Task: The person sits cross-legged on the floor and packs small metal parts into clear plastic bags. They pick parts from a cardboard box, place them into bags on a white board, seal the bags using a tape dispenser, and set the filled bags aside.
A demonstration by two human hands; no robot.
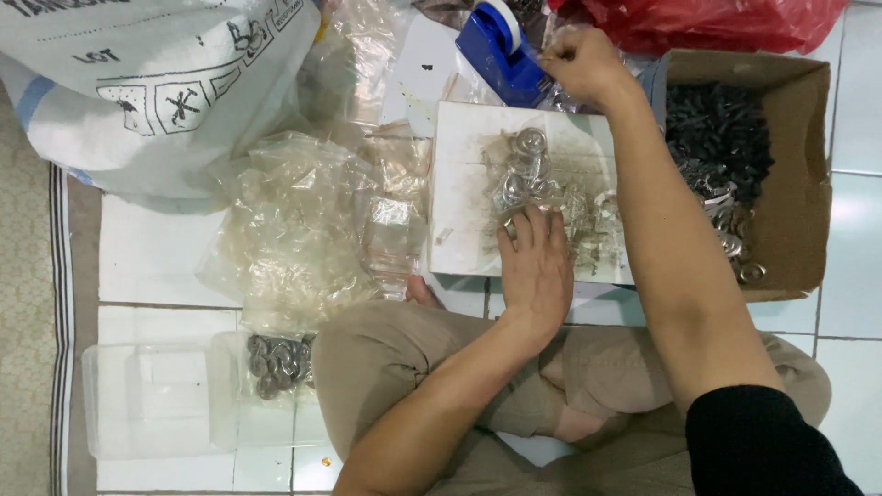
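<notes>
Where the person sits cross-legged on the tiled floor (165,266), the knees in tan trousers (395,367) fill the near edge of the view. Just left of them stands a clear plastic tub (147,404) with a small heap of metal rings (276,363) at its right end. Beyond the knees lies a white board (459,184), smeared with grey. The left hand (535,266) rests flat on its near edge, fingers together and stretched out, the tips pressing down the near end of a small clear bag of metal rings (524,174) that lies on the middle of the board. To the left of the board sits a loose pile of empty clear bags (303,230). To the right an open cardboard box (808,184) holds dark screws (717,129) and a few shiny rings. Farther off, the right hand (583,64) reaches past the far edge of the board, fingers pinched together at a blue tape dispenser (501,55); what lies between the fingertips cannot be made out. A large white sack (156,83) lies at the far left and a red plastic bag (717,23) at the far right.
</notes>
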